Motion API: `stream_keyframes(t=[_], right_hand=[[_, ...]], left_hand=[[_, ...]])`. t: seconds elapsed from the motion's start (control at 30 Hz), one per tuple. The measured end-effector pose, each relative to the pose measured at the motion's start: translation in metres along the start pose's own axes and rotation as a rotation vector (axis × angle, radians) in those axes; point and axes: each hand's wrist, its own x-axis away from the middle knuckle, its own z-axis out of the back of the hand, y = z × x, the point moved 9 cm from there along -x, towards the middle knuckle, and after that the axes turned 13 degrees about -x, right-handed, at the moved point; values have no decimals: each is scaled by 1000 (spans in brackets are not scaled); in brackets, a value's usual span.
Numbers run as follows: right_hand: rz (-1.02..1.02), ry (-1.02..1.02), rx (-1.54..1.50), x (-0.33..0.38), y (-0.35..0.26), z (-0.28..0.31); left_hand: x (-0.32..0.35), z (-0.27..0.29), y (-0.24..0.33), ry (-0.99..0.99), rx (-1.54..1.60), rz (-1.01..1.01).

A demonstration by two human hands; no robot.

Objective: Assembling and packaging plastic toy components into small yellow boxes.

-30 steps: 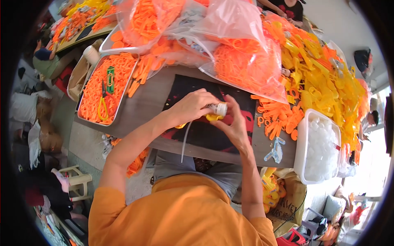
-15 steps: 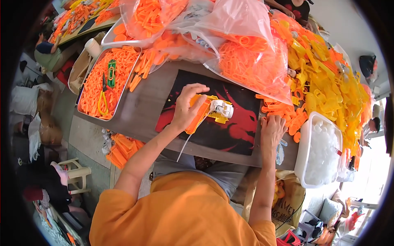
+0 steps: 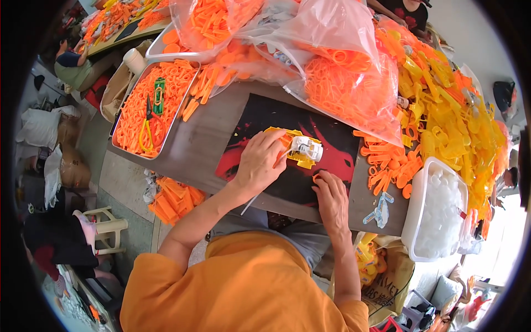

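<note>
On the black and red mat point(image 3: 287, 188) lies a yellow and orange plastic casing with a white mechanism point(image 3: 306, 149) at its right end. My left hand point(image 3: 259, 165) is closed over the casing's left part and hides most of the orange there. A thin white strip point(image 3: 250, 204) hangs out below that hand. My right hand point(image 3: 333, 200) rests at the mat's lower right, its fingers bent together around a small orange plastic piece point(image 3: 315, 177); only a bit of the piece shows.
Loose orange pieces point(image 3: 387, 160) lie right of the mat, beside a white tub of clear parts point(image 3: 437, 210). Bagged orange rings point(image 3: 348, 88) and a yellow heap point(image 3: 453, 110) stand behind. At left, a tray point(image 3: 157, 105) holds orange loops and yellow-handled cutters point(image 3: 146, 133).
My right hand has moved left from the loose orange pieces onto the mat, with a small orange piece at its fingertips. My left hand has come down over the casing.
</note>
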Motion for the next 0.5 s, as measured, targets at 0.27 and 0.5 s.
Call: stream_keyframes(t=[0.27, 0.5], right_hand=[[-188, 99, 122, 18, 0, 0], [-62, 209, 37, -14, -37, -25]], left_hand=[[-10, -6, -4, 54, 169, -140], [0, -11, -2, 110, 305, -32]])
